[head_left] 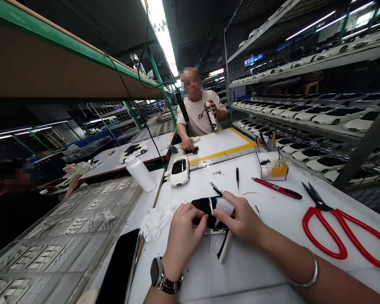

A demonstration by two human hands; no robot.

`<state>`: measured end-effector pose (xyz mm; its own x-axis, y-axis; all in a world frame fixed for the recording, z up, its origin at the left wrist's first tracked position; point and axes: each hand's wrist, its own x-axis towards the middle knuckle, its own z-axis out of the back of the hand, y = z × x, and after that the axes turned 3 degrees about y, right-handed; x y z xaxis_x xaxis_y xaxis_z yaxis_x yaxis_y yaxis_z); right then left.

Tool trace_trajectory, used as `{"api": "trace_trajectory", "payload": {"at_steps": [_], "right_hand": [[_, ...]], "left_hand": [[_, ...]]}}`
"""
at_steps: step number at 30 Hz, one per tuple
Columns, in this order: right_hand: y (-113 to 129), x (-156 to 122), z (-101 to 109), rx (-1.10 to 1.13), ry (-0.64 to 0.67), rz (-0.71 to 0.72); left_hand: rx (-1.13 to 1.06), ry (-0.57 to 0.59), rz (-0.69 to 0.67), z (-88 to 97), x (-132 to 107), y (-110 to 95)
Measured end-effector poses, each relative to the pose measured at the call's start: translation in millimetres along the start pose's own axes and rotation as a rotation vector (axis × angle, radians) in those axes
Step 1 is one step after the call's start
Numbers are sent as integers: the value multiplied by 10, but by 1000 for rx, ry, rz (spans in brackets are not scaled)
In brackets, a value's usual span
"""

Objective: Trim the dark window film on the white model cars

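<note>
Head view, angled down onto a white workbench [205,280]. Left hand [185,230] closed narrow, fingers pinching the near end of a glossy black curved piece [202,209], which sits between both hands, just above the bench. Right hand [240,219] also closed narrow, gripping a milky-white plastic block [224,207] against the black piece. Beneath the black piece, a white part [223,249], partly hidden by the hands; exact kind impossible to tell. Wristwatch [160,272] on the left wrist, thin silver bangle [308,270] on the right.

Just left of the hands, crumpled white tissue [156,221]; further left, a black smartphone [118,268] and a clear moulded tray [60,236]. Ahead, a white bottle [140,173] beside a white model car [179,170]. Black-tipped tweezers [237,177] upright-pointing on the bench, a red craft knife [277,188] near a clear acrylic tool box [271,162], large red-handled scissors [335,230] at right.

Across the table, a co-worker [198,107] holding a model car [210,115] up in one hand, other hand on a phone [191,150] on a yellow-taped board [221,145]. At far left, a second seated person [15,202]. Along the right, metal shelves [304,114] lined with white model cars.
</note>
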<state>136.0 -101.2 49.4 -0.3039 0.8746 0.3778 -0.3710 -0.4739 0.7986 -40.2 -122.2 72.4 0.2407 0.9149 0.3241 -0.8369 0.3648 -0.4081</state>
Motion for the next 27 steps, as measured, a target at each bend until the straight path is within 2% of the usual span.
{"api": "trace_trajectory", "payload": {"at_steps": [10, 27], "right_hand": [[4, -1, 7, 23, 22, -9], [12, -4, 5, -27, -6, -1]], "left_hand": [[-35, 27, 33, 1, -14, -5], [-6, 6, 11, -14, -14, -4]]}}
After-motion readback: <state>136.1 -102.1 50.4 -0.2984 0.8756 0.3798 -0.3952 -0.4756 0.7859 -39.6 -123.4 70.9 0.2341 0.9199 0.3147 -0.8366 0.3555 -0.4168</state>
